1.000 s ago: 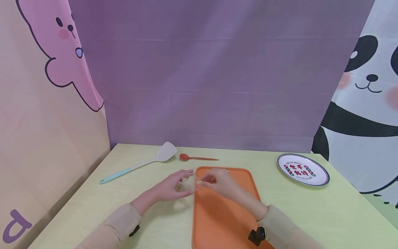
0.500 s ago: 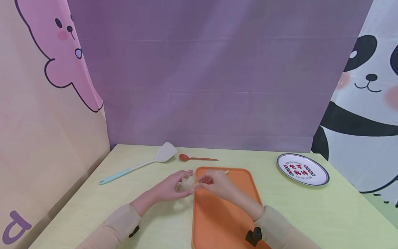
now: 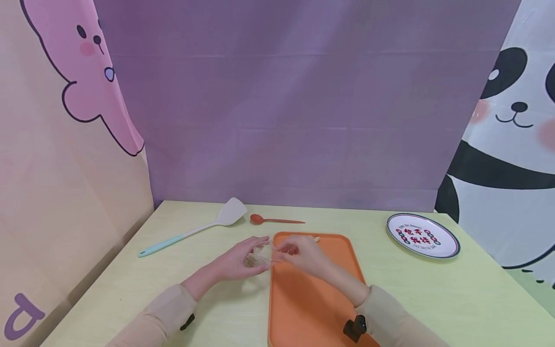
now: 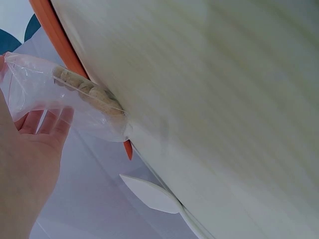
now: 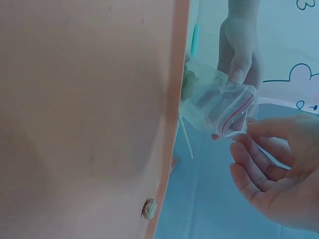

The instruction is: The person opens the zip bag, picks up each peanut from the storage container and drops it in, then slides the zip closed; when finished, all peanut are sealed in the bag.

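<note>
A clear zip-lock bag (image 5: 212, 107) with a red seal line hangs between my hands, over the left edge of the orange tray (image 3: 312, 299). Several tan, lumpy pieces (image 4: 89, 90) lie along its bottom, resembling peanuts in the shell. My left hand (image 3: 237, 260) holds the bag from the left, thumb on one side and fingers on the other. At the sealed end, my right hand (image 3: 309, 256) pinches the bag's edge between thumb and fingertips. One small tan piece (image 5: 149, 208) lies on the tray near its far rim, partly behind the right hand in the head view.
Behind the hands lie a white spatula (image 3: 231, 212) with a light blue handle and a red spoon (image 3: 257, 219). A white plate (image 3: 422, 236) with red lettering and a dark rim stands at the back right. A purple curtain (image 3: 286, 106) closes off the table's far side.
My right hand has shifted slightly left, closer to the bag's opening, uncovering more of the small piece on the tray. The left hand stays in place holding the bag.
</note>
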`<state>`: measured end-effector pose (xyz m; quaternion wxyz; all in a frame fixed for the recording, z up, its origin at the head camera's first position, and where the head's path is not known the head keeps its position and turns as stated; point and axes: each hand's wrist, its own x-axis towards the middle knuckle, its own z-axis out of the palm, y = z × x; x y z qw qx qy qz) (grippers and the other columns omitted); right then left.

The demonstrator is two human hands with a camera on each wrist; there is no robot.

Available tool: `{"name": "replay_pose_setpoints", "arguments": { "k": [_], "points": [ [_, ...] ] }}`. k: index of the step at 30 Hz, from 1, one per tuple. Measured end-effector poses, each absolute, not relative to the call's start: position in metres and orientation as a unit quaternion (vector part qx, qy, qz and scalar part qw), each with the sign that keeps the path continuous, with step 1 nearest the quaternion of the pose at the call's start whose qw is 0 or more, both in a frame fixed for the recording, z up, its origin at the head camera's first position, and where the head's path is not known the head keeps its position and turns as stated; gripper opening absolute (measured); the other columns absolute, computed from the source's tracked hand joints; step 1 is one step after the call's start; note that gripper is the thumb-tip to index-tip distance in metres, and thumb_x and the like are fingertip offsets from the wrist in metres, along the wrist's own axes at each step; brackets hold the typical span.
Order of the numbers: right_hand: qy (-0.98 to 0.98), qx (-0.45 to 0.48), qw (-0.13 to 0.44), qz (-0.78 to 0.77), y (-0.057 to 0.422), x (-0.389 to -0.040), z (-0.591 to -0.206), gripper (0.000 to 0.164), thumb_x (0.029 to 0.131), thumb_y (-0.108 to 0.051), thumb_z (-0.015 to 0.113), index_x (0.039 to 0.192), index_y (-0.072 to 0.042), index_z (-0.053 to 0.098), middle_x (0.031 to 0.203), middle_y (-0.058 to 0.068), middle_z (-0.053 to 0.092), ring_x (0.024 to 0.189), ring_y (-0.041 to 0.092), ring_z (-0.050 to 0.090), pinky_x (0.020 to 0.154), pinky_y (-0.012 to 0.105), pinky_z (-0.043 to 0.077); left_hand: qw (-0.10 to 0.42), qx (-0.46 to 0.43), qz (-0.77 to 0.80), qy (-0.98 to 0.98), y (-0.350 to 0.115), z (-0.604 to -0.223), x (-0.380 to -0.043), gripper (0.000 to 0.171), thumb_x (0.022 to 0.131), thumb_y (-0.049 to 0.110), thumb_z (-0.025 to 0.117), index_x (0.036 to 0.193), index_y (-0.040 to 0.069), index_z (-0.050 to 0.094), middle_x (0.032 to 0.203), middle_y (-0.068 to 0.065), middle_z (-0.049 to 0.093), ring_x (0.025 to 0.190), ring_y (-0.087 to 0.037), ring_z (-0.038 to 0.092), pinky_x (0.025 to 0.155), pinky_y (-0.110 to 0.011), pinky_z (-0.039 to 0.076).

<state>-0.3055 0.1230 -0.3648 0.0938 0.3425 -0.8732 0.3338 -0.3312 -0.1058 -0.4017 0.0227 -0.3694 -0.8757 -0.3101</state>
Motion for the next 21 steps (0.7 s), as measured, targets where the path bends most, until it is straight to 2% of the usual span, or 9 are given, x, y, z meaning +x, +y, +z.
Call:
{"name": "replay_pose_setpoints", "arguments": {
  "k": [8, 17, 21],
  "points": [
    [-0.876, 0.320, 0.104, 0.345, 0.132, -0.310, -0.362, 0.013, 0.084, -0.011, 0.069, 0.096, -0.007, 0.072, 0.089, 0.003, 0.071, 0.074, 0.012, 0.063, 0.066, 0.019, 0.050, 0.026, -0.369, -0.309, -0.876, -0.106, -0.403, -0.331, 0.069, 0.087, 0.043, 0.063, 0.144, 0.015, 0.036, 0.140, -0.001, 0.046, 0.121, -0.018, 0.051, 0.100, -0.039, 0.044],
    [-0.894, 0.265, 0.089, 0.350, 0.150, -0.324, -0.365, 0.012, 0.086, -0.013, 0.068, 0.097, -0.010, 0.071, 0.091, 0.003, 0.069, 0.077, 0.017, 0.064, 0.067, 0.025, 0.052, 0.018, -0.370, -0.312, -0.875, -0.106, -0.401, -0.330, 0.070, 0.087, 0.042, 0.063, 0.145, 0.012, 0.035, 0.141, -0.002, 0.045, 0.123, -0.018, 0.049, 0.101, -0.039, 0.043],
    [-0.900, 0.256, 0.102, 0.337, 0.160, -0.333, -0.369, 0.009, 0.086, -0.010, 0.067, 0.094, -0.008, 0.071, 0.091, 0.004, 0.069, 0.078, 0.018, 0.064, 0.069, 0.030, 0.053, 0.018, -0.370, -0.310, -0.876, -0.106, -0.401, -0.330, 0.071, 0.088, 0.042, 0.063, 0.145, 0.010, 0.035, 0.142, -0.002, 0.045, 0.124, -0.019, 0.049, 0.101, -0.039, 0.043]
  ]
}}
